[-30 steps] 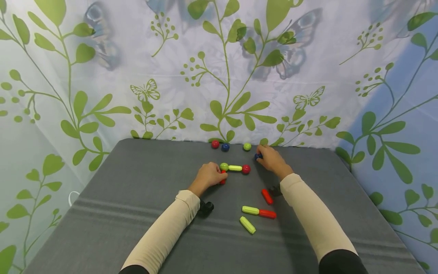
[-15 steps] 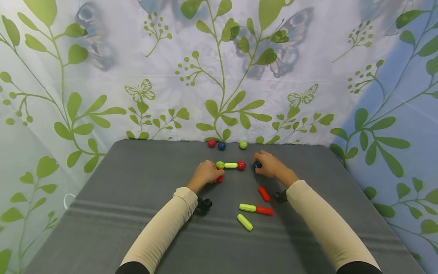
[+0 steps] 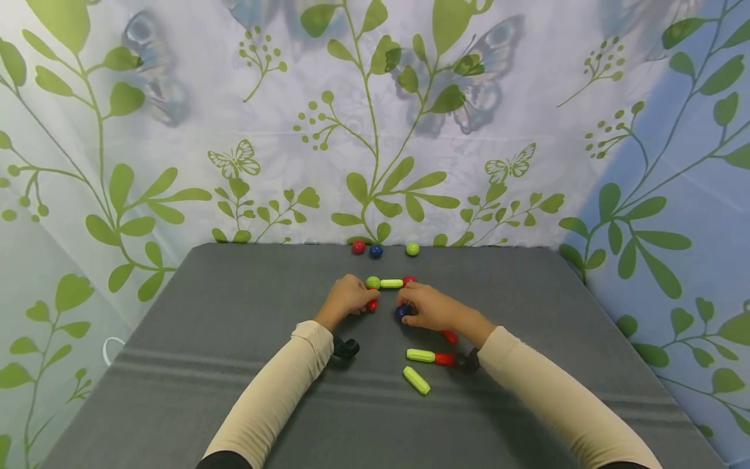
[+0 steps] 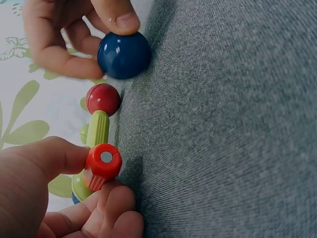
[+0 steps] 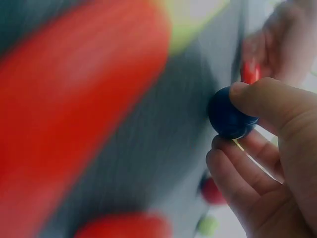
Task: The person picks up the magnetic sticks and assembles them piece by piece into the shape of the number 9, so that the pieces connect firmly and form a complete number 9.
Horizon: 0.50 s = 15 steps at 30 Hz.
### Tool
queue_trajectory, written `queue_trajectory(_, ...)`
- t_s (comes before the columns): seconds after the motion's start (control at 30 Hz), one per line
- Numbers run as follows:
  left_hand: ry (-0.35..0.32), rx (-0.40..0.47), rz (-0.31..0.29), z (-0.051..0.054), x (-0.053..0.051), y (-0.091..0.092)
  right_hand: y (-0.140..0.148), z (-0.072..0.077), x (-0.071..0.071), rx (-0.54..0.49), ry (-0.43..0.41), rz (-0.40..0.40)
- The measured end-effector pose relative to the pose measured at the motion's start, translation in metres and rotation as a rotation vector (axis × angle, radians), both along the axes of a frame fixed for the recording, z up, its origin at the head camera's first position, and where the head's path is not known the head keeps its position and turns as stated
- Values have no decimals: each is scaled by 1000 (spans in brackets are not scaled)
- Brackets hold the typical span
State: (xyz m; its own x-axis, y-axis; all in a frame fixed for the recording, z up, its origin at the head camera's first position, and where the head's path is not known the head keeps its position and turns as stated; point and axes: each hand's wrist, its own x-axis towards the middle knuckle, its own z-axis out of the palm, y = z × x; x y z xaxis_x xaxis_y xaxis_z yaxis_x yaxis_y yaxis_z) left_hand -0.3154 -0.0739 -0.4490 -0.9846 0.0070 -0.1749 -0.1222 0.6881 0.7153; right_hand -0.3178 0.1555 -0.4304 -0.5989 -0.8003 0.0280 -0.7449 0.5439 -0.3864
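Observation:
In the head view my left hand [image 3: 346, 299] pinches a short red rod [image 3: 372, 305] between thumb and fingers. Its near end shows a small metal disc in the left wrist view. Just behind this rod a green ball [image 3: 373, 282], a yellow-green rod [image 3: 391, 283] and a red ball [image 4: 103, 99] form a row, end to end. The red rod's far end meets the green ball. My right hand [image 3: 433, 309] grips a dark blue ball [image 4: 124, 55] with thumb and fingertips, in front of the red ball and apart from the red rod.
Along the table's back edge lie a red ball [image 3: 358, 247], a blue ball [image 3: 375, 251] and a green ball [image 3: 413, 249]. Nearer are a yellow-green rod [image 3: 420, 355] touching a red rod [image 3: 444, 359], a loose yellow-green rod [image 3: 416, 380] and a partly hidden red rod [image 3: 450, 336].
My right hand has carried the blue ball left and nearer, from the back right toward the red rod. The left hand keeps its pinch on the rod. The head view has shifted slightly.

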Motion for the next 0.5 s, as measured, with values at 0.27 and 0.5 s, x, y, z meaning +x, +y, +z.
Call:
queue_trajectory(0.27,18,-13,-11,1,0,-1,-35,0,15,-28,-5,91)
queue_trajectory(0.5,26,-13,-19,3,0,-3,-47,-3,14,-38,46,104)
